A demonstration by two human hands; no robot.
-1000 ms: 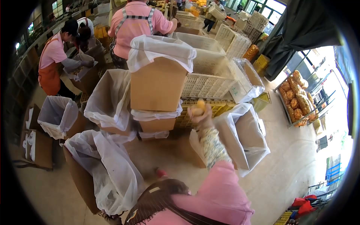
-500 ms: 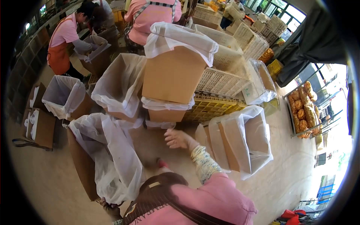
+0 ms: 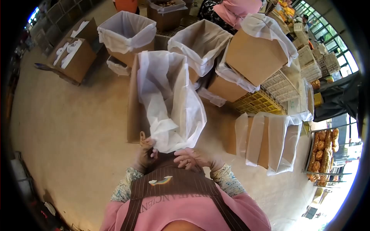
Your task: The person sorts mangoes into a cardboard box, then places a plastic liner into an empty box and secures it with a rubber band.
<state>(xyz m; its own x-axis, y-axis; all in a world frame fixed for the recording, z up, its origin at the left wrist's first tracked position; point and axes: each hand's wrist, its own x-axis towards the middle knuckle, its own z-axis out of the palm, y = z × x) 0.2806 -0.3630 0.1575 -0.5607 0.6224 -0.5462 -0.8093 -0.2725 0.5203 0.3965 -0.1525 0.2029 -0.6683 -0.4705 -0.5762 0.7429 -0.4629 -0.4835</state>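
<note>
Directly in front of me stands a tall cardboard carton (image 3: 133, 100) with a white plastic liner (image 3: 189, 111) draped over its walls. My left hand (image 3: 146, 150) is at the carton's near left corner, its fingers curled at the liner's edge. Beside the liner's near right end, my right hand (image 3: 189, 158) is held with fingers apart and nothing in them. Loose folds of the liner bunch inside the carton and hang over its near side.
Other lined cartons (image 3: 127, 36) stand behind, one of them upended on a stack (image 3: 254, 57). To the right are more lined cartons (image 3: 262, 142), yellow crates (image 3: 258, 104) and a rack of filled net bags (image 3: 323, 154). A co-worker in pink (image 3: 239, 13) is at the back.
My view has swung left, so the lined carton is now central. My right hand has come from the open floor to the liner's near end; my left hand shows more fully at the corner.
</note>
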